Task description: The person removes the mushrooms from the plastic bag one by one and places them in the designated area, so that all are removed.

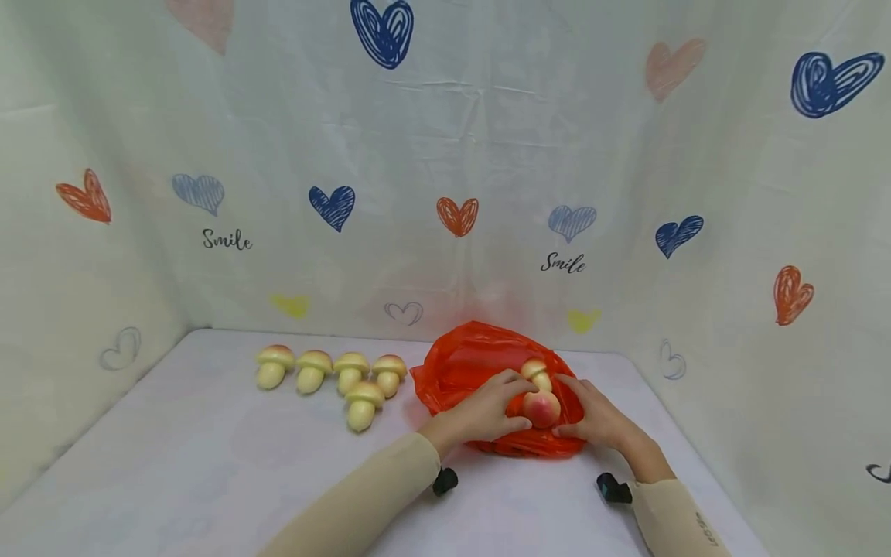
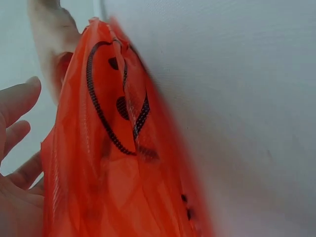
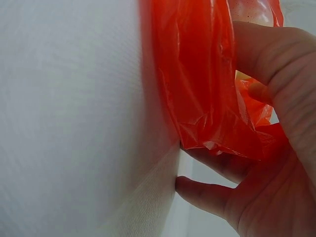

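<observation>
A red plastic bag (image 1: 459,363) lies with its mouth toward me, printed with a black pattern. Two toy mushrooms show in it: one with its pale stem visible (image 1: 537,373), and a round pinkish-red cap (image 1: 541,408) in front of it. My left hand (image 1: 490,406) reaches over the bag's mouth from the left, fingers spread and thumb apart, close to the caps. On the bag's right side, my right hand (image 1: 599,414) holds the edge, thumb (image 3: 276,47) over the rim and other fingers outside. Folds of the bag (image 2: 113,163) hide part of the left hand.
Several pale yellow mushrooms with reddish-brown caps stand left of the bag, the nearest mushroom (image 1: 362,406) in front of a row. Behind the white table (image 1: 209,464) hangs a curtain (image 1: 501,155) with printed hearts. Dark wrist devices (image 1: 614,489) sit under both wrists.
</observation>
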Demonstrator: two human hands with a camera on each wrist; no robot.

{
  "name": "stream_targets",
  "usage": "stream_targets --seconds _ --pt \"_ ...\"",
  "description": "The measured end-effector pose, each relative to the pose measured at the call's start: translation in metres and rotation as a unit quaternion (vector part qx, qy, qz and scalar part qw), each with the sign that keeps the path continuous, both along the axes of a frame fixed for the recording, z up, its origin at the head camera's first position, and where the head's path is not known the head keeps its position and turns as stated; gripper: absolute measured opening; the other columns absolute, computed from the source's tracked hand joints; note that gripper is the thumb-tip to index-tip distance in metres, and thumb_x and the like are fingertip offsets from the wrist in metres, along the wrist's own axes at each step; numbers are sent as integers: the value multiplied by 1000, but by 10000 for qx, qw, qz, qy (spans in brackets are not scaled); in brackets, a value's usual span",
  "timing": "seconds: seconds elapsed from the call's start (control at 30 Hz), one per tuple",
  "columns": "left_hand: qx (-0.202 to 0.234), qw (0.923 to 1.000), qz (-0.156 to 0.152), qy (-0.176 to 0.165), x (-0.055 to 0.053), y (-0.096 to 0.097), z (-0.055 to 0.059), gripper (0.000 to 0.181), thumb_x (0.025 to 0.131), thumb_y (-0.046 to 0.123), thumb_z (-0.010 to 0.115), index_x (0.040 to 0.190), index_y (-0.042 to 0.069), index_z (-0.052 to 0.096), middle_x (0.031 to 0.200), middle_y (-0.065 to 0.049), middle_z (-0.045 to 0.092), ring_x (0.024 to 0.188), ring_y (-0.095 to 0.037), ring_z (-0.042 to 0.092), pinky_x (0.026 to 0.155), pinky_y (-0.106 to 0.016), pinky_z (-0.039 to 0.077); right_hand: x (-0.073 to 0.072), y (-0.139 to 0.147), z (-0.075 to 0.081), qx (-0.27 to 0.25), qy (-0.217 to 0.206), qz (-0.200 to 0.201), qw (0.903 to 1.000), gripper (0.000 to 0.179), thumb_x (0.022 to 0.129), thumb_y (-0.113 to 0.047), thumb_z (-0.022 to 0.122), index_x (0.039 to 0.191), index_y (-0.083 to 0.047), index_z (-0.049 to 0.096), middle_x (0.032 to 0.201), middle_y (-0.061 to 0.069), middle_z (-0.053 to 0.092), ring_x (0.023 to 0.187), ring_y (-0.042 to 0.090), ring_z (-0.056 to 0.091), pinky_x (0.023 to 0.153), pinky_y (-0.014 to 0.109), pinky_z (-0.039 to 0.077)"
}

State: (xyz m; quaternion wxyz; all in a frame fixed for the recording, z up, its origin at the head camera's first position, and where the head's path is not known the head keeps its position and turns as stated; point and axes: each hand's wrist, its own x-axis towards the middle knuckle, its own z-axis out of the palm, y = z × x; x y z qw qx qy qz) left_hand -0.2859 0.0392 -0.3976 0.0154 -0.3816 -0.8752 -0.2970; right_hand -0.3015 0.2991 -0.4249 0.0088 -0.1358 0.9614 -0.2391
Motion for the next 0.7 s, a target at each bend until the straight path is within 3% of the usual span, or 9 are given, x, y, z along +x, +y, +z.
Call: stream_targets --seconds 0.3,0.5,0.7 --pt "188 9991 259 -286 -12 20 -11 56 86 31 71 137 29 49 123 8 43 112 -8 43 92 -25 47 1 3 0 -48 109 88 9999 97 69 -41 83 148 -17 32 130 14 43 119 35 45 93 59 43" --pt "190 9985 427 -297 -16 30 -19 59 84 31 73 138 28 49 125 6 44 113 -8 44 94 -24 45 2 3 0 -11 29 56 10000 97 69 -41 83 148 -16 32 131 15 43 119 35 44 93 58 44" --pt "218 9963 673 -478 -20 39 -19 58 82 32 74 136 29 52 125 7 45 113 -8 45 95 -26 45 0 2 1 -13 122 118 9999 96 69 -40 83 146 -13 34 130 15 43 118 36 44 92 59 44"
